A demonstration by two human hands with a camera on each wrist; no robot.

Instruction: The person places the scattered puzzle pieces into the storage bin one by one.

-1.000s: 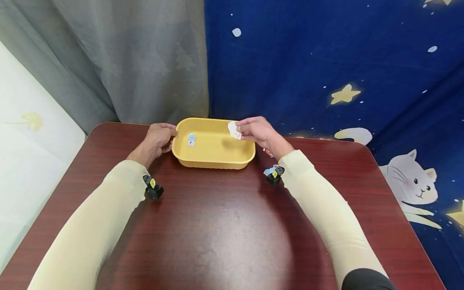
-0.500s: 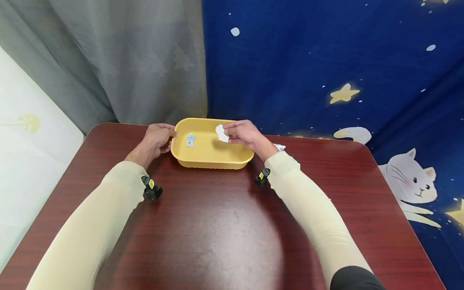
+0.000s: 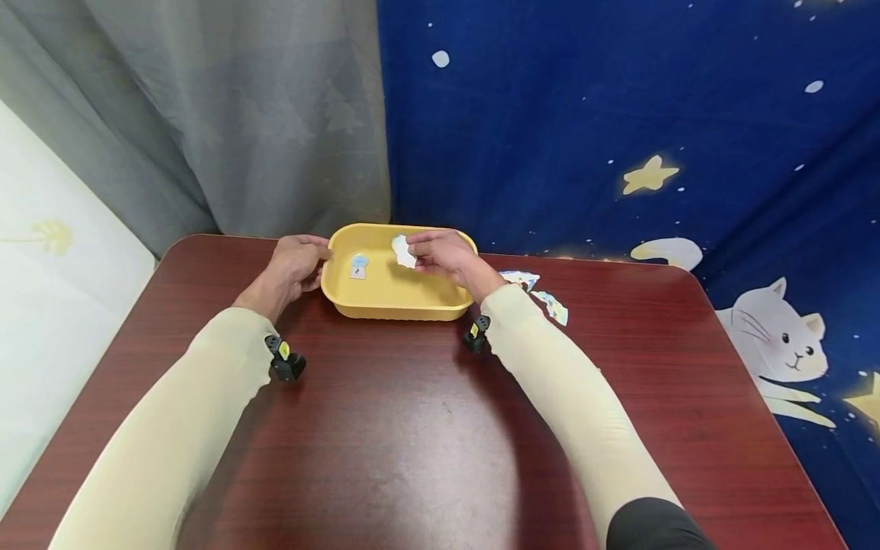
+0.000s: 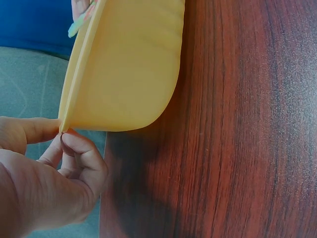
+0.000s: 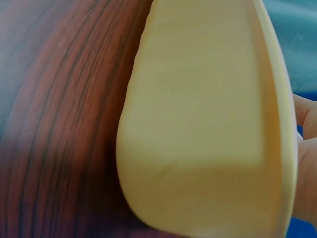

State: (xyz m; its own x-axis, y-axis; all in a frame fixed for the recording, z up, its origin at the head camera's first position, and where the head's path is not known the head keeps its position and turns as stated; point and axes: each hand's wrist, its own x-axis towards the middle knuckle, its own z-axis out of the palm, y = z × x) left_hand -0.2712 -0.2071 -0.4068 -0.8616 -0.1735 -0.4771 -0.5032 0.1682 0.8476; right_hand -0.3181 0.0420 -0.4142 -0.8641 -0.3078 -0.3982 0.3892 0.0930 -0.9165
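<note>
A yellow basin [image 3: 397,312] stands at the back of the table. My left hand [image 3: 289,266] pinches its left rim between thumb and fingers, as the left wrist view shows with the hand [image 4: 54,183] at the basin's end [image 4: 126,69]. Over the basin, my right hand [image 3: 448,254] holds a torn paper piece [image 3: 403,252] by its edge, white side showing in the head view. Inside the basin lie a light blue scrap [image 3: 360,260] and a small pale scrap [image 3: 357,273] with a dark mark. The basin wall [image 5: 198,109] hides most of my right hand [image 5: 308,158] in the right wrist view.
Two torn, printed paper pieces lie right of the basin: one piece [image 3: 520,279] beside my wrist, another piece [image 3: 552,307] nearer the right. A grey curtain [image 3: 275,114] and a blue curtain [image 3: 550,114] hang behind the reddish-brown table [image 3: 399,428].
My right hand has carried the paper piece leftward, from the basin's right side to above its middle. Paper pieces on the right have come out from behind my arm. The left hand keeps its grip.
</note>
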